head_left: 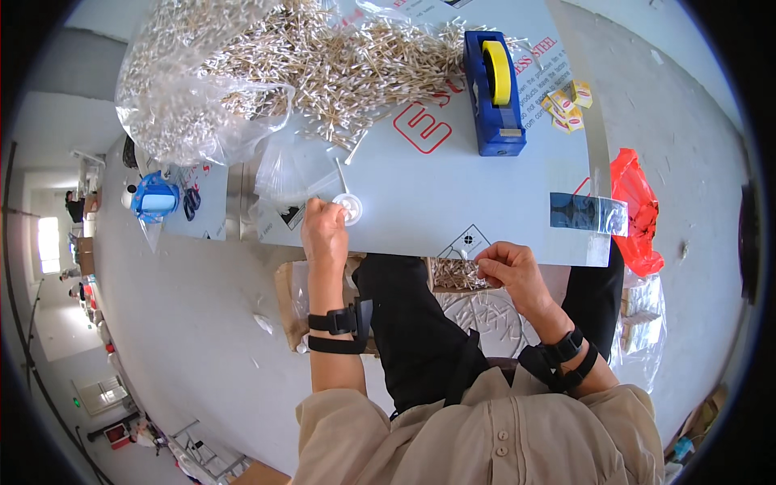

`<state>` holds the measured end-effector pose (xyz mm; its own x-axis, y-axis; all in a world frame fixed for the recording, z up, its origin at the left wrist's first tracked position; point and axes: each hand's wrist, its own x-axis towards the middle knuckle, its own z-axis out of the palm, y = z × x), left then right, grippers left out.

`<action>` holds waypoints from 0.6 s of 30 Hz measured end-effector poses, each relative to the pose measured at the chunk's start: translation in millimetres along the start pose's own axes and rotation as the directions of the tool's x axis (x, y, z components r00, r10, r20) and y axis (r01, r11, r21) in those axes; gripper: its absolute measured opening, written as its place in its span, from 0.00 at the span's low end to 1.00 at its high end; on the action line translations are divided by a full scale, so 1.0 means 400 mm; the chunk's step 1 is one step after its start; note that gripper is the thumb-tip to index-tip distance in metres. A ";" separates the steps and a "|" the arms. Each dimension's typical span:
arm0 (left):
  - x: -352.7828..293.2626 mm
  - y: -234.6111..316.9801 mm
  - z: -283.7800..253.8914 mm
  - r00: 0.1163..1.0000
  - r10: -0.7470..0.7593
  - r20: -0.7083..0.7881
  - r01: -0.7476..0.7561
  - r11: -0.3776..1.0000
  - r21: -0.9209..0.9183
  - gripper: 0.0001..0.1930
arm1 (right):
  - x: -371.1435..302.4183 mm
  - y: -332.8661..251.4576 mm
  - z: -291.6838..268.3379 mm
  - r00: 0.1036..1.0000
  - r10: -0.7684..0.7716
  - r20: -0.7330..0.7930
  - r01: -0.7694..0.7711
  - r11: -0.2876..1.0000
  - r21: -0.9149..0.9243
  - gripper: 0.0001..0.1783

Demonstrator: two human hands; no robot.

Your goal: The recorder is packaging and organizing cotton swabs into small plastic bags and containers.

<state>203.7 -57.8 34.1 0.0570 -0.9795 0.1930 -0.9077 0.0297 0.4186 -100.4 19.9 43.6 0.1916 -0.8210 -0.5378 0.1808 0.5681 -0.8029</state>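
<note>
Head cam: left hand (pixel 325 234) sat below-left of the tape dispenser (pixel 497 117), fingertips at the white round container (pixel 353 208), couldn't tell grip. Right hand (pixel 517 276), below the dispenser, had fingertips together. Cotton swabs (pixel 356 69) lay heaped left of dispenser.

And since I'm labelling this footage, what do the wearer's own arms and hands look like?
The left hand and right hand are ungloved. Beige sleeves leave the forearms bare, and each wears black buckled straps.
</note>
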 end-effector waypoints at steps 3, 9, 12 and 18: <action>-0.004 0.005 -0.008 0.999 0.032 -0.012 -0.031 0.998 0.049 0.03 | -0.002 0.006 0.002 1.000 -0.002 0.014 0.002 1.000 -0.025 0.05; 0.022 0.002 -0.038 0.993 -0.104 0.055 0.105 0.994 -0.022 0.02 | -0.001 0.000 0.001 0.999 0.037 0.006 -0.037 0.999 -0.013 0.05; 0.067 -0.025 -0.045 0.970 -0.233 -0.065 0.225 0.968 -0.114 0.05 | -0.003 -0.003 -0.004 0.999 0.041 -0.012 -0.041 0.999 -0.021 0.05; 0.278 -0.186 -0.026 0.982 -0.078 -0.173 0.079 0.997 0.003 0.03 | -0.003 0.008 -0.015 0.999 0.037 0.001 -0.037 0.999 -0.004 0.05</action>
<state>281.9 -166.7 33.6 0.1984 -0.9298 0.3102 -0.9014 -0.0488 0.4301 -105.8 22.4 40.2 0.1990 -0.7993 -0.5670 0.1699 0.5980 -0.7833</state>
